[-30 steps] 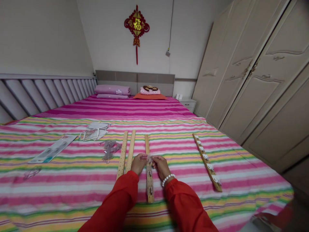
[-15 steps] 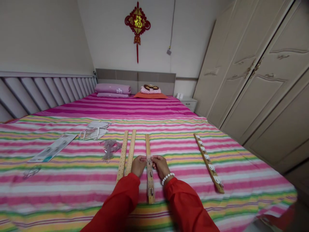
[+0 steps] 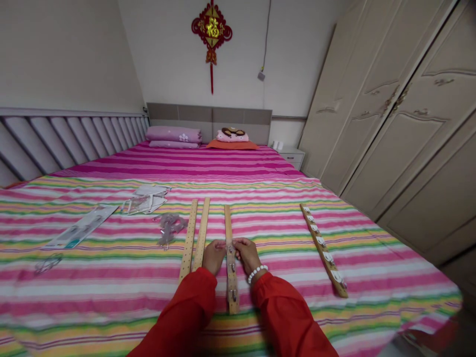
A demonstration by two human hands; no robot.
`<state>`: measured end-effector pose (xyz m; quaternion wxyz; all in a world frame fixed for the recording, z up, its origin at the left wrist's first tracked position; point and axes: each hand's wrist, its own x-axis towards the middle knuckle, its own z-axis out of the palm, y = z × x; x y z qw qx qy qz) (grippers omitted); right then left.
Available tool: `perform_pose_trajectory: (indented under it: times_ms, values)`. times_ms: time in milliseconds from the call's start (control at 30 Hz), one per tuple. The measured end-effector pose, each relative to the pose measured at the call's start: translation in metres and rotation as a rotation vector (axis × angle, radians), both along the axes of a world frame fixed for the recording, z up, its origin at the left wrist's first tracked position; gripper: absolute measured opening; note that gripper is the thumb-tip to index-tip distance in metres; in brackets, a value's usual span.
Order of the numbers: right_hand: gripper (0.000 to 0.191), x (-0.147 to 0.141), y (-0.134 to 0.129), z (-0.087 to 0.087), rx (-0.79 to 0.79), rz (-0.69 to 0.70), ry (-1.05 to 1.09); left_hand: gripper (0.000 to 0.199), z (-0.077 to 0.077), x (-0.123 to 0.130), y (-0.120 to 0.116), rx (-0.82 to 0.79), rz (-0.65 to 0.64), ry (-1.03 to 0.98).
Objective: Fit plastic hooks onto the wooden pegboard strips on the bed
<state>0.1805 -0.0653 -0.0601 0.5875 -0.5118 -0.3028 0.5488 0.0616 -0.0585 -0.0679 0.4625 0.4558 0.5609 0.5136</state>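
A narrow wooden strip (image 3: pixel 228 223) lies lengthwise on the striped bedspread, with clear-backed metal hooks (image 3: pixel 232 296) along its near half. My left hand (image 3: pixel 214 257) is closed at the strip's left edge, finger and thumb pinched at the farthest clear adhesive hook (image 3: pixel 230 249). From the right edge, my right hand (image 3: pixel 248 255) pinches at that same hook; its fingers partly hide it. Two bare wooden strips, one drilled with holes (image 3: pixel 189 233) and one plainer strip (image 3: pixel 202 230), lie just left of my left hand. A pile of clear adhesive hooks (image 3: pixel 171 229) is beyond them.
To the right lies a darker wooden strip (image 3: pixel 323 250) carrying several hooks on white pads. Flat packets (image 3: pixel 148 198), a long hook package (image 3: pixel 84 228) and a thin wire-like bundle (image 3: pixel 49 263) lie on the left. A wardrobe (image 3: pixel 394 114) stands beyond the bed's right side.
Both hands stay at the same hook, with the fingers shifted very slightly. The view has tilted a little; the strips and hooks have not moved on the bed.
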Motion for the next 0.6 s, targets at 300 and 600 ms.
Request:
perform_pose_trajectory:
  times_ms: [300, 600]
  values:
    - [0.013, 0.0, 0.007, 0.0, -0.092, 0.011, -0.081, 0.019, -0.003, -0.001, -0.002, -0.003, 0.05, -0.014]
    - [0.038, 0.005, 0.026, 0.001, -0.155, 0.105, -0.229, 0.021, -0.002, -0.003, 0.001, -0.043, 0.019, -0.03]
